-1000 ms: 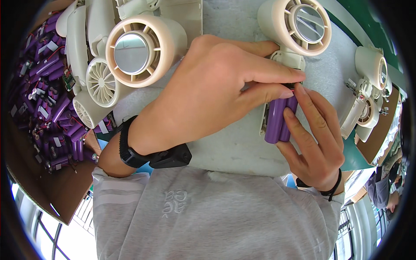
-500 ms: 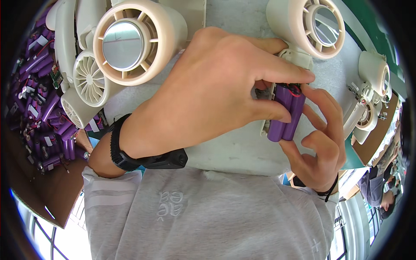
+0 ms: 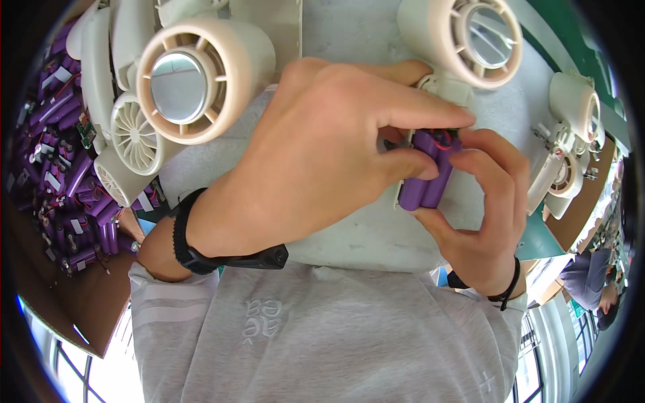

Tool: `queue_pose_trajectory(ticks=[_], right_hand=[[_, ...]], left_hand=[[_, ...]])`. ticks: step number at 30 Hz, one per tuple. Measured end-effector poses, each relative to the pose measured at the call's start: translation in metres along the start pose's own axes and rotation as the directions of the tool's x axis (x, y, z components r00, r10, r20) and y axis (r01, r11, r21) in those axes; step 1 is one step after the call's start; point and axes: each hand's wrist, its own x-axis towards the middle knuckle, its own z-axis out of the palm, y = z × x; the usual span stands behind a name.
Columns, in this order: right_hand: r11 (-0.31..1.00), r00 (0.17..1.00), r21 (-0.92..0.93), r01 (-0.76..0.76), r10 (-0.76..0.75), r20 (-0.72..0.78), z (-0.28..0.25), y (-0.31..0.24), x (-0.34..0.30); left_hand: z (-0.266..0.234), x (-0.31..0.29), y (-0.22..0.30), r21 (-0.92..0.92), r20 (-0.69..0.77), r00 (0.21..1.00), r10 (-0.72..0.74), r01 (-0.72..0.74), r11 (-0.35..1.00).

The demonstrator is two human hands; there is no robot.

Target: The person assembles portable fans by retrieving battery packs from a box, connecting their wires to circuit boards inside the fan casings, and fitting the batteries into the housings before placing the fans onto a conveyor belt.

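A purple two-cell battery pack (image 3: 428,176) with red and black wires at its top sits in an open cream fan handle (image 3: 449,88). That handle appears to run up to a cream fan head (image 3: 494,41) with a round mirror-like centre. My left hand (image 3: 336,127) reaches across from the left, its thumb on the pack's side and its index finger stretched over the wired end. From the right, my right hand (image 3: 487,201) curls round the pack, fingertips at its upper right and thumb at its lower end. The handle's far side is hidden behind my left hand.
Another cream fan (image 3: 208,77) stands at the upper left, beside cream housings with slotted grilles (image 3: 136,133). A cardboard box (image 3: 101,295) at the left holds many purple battery packs (image 3: 74,174). Partly assembled fans (image 3: 571,111) lie at the right. A person (image 3: 588,272) is at the far right.
My right index finger has bent in and now presses on the pack's upper right side. The pack and both hands sit slightly further left in view.
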Motion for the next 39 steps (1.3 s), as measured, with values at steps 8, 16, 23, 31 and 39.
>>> queue_pose_trajectory(ticks=[8, 16, 23, 31, 39], right_hand=[[0.998, 0.998, 0.048, 0.029, -0.031, 0.05, -0.041, -0.04, 0.016], [0.965, 0.987, -0.212, 0.152, -0.135, 0.091, -0.055, -0.1, 0.011], [0.942, 0.983, -0.298, 0.157, -0.12, 0.137, -0.064, -0.148, 0.017], [0.927, 0.981, -0.375, 0.022, -0.092, -0.17, -0.089, -0.232, 0.065], [0.983, 0.965, -0.149, 0.109, -0.068, 0.255, -0.074, -0.274, 0.095]], left_hand=[[-0.021, -0.008, 0.047, -0.009, -0.054, 0.998, 0.025, -0.026, 1.0], [-0.046, -0.037, 0.087, -0.007, 0.028, 1.0, 0.01, -0.01, 1.0], [-0.049, -0.073, 0.109, -0.003, -0.116, 0.982, 0.149, -0.15, 0.989], [-0.063, -0.111, 0.126, 0.044, -0.23, 0.934, 0.273, -0.27, 0.962], [-0.068, -0.143, 0.117, 0.066, -0.01, 0.95, 0.311, -0.31, 0.948]])
